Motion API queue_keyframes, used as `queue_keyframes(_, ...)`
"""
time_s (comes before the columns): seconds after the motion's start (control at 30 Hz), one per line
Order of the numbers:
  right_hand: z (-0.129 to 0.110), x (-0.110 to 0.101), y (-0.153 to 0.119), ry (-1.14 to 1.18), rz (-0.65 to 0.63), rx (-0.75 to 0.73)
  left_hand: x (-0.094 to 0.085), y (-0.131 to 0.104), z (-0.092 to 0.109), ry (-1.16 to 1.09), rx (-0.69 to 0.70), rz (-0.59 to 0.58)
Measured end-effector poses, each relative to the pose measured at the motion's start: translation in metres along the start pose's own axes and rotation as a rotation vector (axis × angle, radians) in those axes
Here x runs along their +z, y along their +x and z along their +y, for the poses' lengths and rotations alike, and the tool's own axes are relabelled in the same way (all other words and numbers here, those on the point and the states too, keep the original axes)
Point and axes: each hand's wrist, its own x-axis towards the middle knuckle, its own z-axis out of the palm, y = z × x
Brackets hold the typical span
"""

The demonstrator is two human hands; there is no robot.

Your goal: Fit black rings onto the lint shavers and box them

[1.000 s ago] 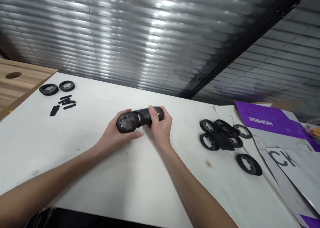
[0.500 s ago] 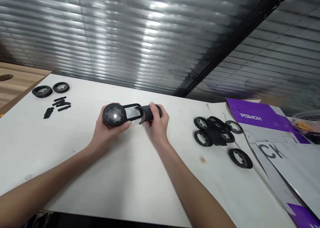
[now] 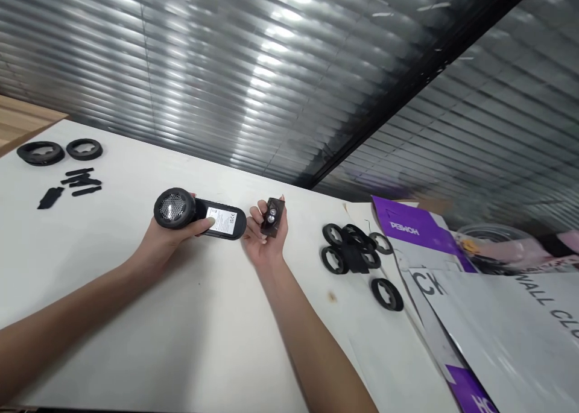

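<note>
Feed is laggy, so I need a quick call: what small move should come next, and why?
Probably set the small black piece with two shiny spots, pinched in the right hand, down on the white table. It is apart from the black round-headed device with the white label that the left hand grips.

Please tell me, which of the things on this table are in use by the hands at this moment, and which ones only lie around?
In use:
- black device, held by left hand
- small black part, held by right hand

Lying about:
- black rings to the right
- rings and strips far left
- purple packaging
</note>
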Motion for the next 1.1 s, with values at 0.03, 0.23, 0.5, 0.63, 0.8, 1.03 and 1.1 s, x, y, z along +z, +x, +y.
queue_keyframes(0.03,0.0,-0.003,0.001,0.016,-0.02,-0.003,0.0,0.0,0.0,0.01,0.002,-0.015)
queue_keyframes(0.23,0.002,-0.014,0.005,0.056,-0.048,-0.024,0.005,-0.003,0.006,0.1,-0.046,-0.013)
queue_keyframes(0.5,0.0,-0.006,0.001,-0.001,-0.001,0.005,0.011,-0.007,0.011,0.22,-0.077,0.006)
queue_keyframes(0.63,0.0,-0.006,0.002,-0.013,0.008,0.009,0.01,-0.006,0.01,0.219,-0.062,0.014)
queue_keyframes(0.8,0.001,-0.006,0.002,0.004,0.001,0.009,0.009,-0.006,0.007,0.205,-0.061,0.005)
queue_keyframes(1.03,0.0,0.001,0.001,-0.02,0.064,0.023,0.008,-0.006,0.008,0.208,-0.056,0.007)
queue_keyframes(1.1,0.0,0.004,0.0,-0.003,0.077,0.024,0.008,-0.006,0.009,0.211,-0.064,0.021)
